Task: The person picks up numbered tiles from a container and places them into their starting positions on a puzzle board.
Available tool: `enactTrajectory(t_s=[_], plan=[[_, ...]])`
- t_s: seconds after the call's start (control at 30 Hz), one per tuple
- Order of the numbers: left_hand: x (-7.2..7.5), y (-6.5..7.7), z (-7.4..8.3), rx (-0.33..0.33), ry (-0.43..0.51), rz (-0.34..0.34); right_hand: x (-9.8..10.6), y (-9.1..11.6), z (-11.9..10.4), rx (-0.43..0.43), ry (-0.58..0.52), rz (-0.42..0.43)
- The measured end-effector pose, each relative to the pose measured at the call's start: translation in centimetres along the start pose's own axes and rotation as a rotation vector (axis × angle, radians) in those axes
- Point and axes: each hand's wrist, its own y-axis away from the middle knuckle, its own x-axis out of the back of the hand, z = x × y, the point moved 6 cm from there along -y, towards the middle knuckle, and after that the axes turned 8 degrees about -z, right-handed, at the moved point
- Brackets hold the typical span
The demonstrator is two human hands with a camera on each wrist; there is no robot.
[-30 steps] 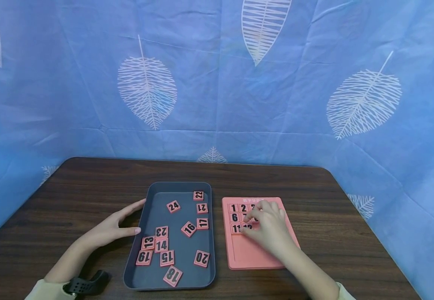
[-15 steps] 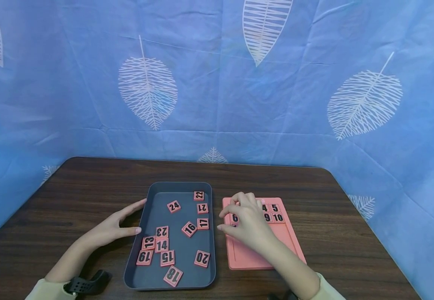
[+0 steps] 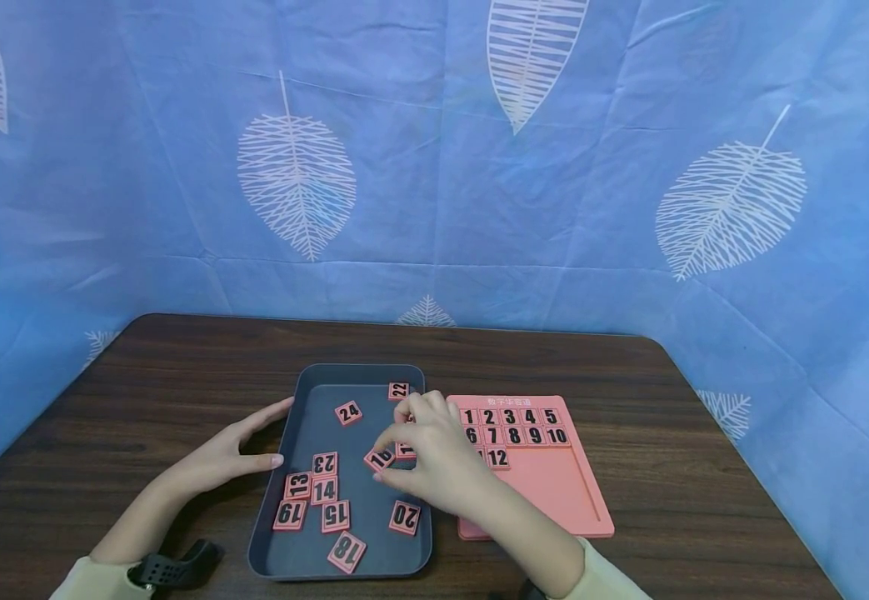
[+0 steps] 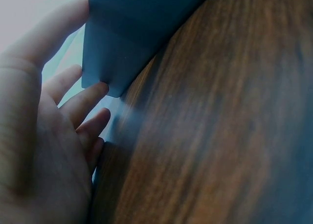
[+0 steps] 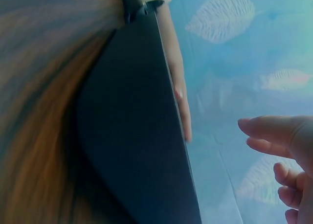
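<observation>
My left hand (image 3: 212, 458) lies at the left side of a dark grey tray (image 3: 377, 554), thumb and fingertips at its rim, fingers extended. Over the tray's right half my right hand (image 3: 441, 462) reaches down, with thumb and forefinger apart on either side of the number 16 tile (image 3: 377, 458). The right wrist view shows that hand's fingers holding nothing. Its fingers partly cover the number 17 tile (image 3: 405, 451) and nearly hide the 21 tile. To the right lies a pink number puzzle board (image 3: 546, 492), filled in order from 1 at its upper left to the number 12 tile (image 3: 497, 457).
Other pink tiles lie loose in the tray, among them the 24 tile (image 3: 347, 412), the 20 tile (image 3: 405, 517) and the 18 tile (image 3: 347, 552). Tray and board stand side by side on a dark wooden table (image 3: 674, 467). A blue leaf-patterned cloth (image 3: 434, 167) hangs behind.
My right hand has moved left from over the number 12 tile on the board to the number 16 tile in the tray. The left hand has stayed at the rim.
</observation>
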Motion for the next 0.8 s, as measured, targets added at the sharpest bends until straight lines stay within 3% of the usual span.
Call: enactTrajectory(t_s=[0.4,0.8], plan=[[0.0,-0.1,0.1,0.003,-0.011,-0.008,-3.7,-2.9,-3.2,0.082,0.046,-0.106],[0.1,-0.1,-0.2,0.011,-0.021,-0.011,-6.7,-5.4,-2.9,0.064,0.066,-0.228]])
